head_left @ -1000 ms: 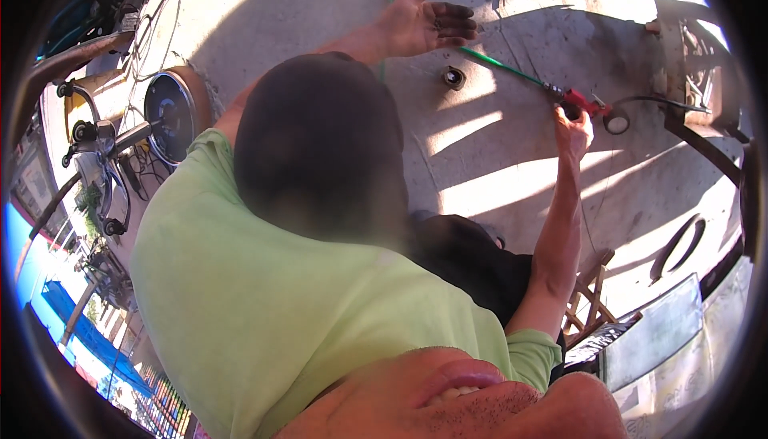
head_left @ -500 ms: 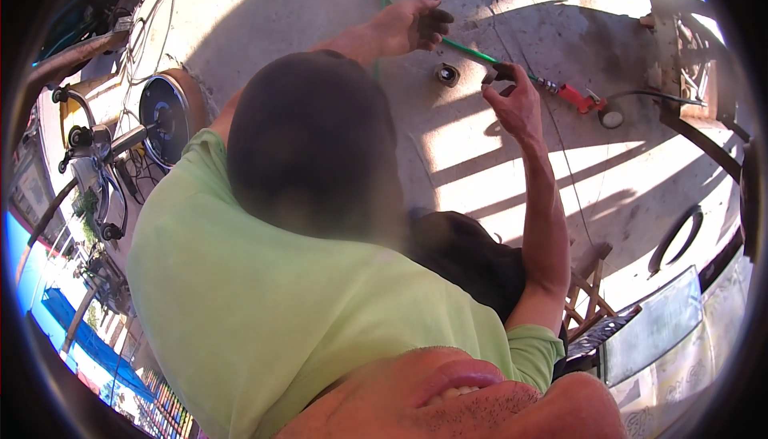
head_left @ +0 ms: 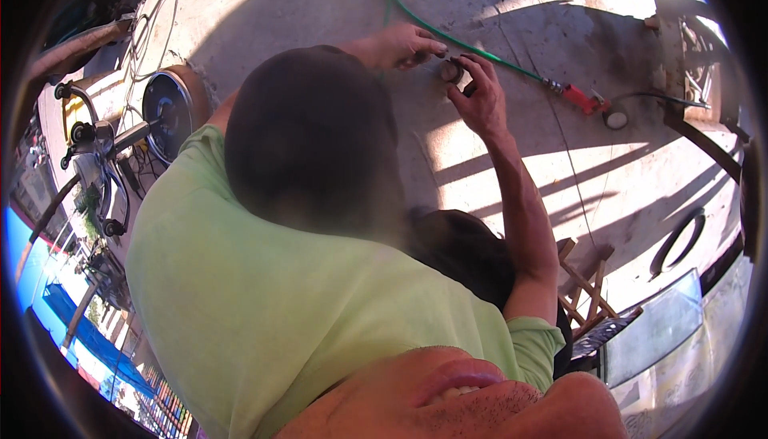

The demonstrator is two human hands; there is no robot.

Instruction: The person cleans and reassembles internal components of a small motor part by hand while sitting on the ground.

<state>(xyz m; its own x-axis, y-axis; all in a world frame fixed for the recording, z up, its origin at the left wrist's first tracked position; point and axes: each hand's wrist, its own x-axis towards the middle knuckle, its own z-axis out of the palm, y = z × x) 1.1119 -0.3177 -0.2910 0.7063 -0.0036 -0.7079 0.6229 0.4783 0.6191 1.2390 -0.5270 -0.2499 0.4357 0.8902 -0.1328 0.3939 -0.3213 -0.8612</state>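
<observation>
My right hand [head_left: 480, 96], at the end of a bare arm in a light green sleeve, curls its thumb and fingers round a small dark round part [head_left: 450, 72] on the concrete floor. My left hand [head_left: 412, 47] is just left of it, fingers apart and bent toward the part, with nothing visible in them. A green hose [head_left: 498, 59] runs behind both hands to a red air tool with a gauge [head_left: 580, 97] lying to the right. A large dark rounded shape covers part of the left forearm.
Chair bases with casters [head_left: 84, 131], a round disc [head_left: 164, 119] and tangled cables lie at the left. A metal frame [head_left: 680, 79] stands at the right. A black ring [head_left: 672, 247], wooden slats [head_left: 592, 287] and a glass pane [head_left: 648, 327] are at the lower right.
My right hand has left the red tool and moved left onto the small round part. My left hand has come down toward that part, its fingers more bent.
</observation>
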